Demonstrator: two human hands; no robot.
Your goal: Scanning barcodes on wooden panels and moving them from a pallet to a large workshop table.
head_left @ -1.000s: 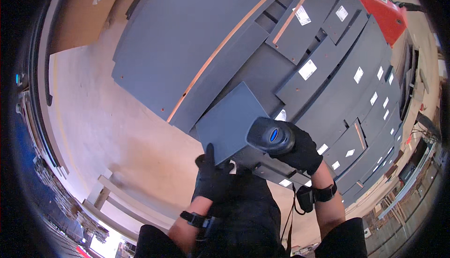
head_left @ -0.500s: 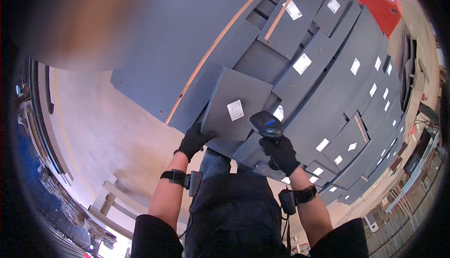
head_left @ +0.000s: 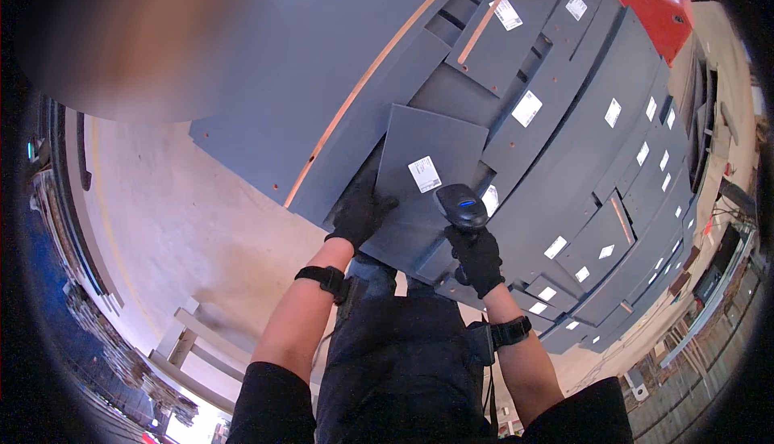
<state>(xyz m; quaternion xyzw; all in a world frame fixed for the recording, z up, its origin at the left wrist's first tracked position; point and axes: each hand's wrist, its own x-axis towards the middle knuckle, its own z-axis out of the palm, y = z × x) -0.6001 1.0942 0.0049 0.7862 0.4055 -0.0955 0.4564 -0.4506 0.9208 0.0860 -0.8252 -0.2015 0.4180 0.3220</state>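
My right hand (head_left: 477,260), in a black glove, is wrapped round the handle of a black handheld barcode scanner (head_left: 462,205). The scanner's head, with a small blue light, is over the lower right part of a grey panel (head_left: 435,133). A white label (head_left: 424,174) sits on that panel, just left of the scanner. My left hand (head_left: 361,212), also gloved in black, holds the panel by its lower left edge. Its thumb lies on the top face, and the other fingers are partly hidden. The panel rests tilted across other grey panels.
Many flat grey boards with white labels (head_left: 526,109) cover the stack to the right. A larger grey board (head_left: 322,49) edged with a copper-coloured strip (head_left: 355,104) lies at the upper left. A red piece of equipment (head_left: 651,8) stands at the far right. Beams (head_left: 184,343) lie lower left.
The held panel has shifted right and slightly away from me, with my left hand moving along. The scanner has barely moved; the panel's label is now closer to it.
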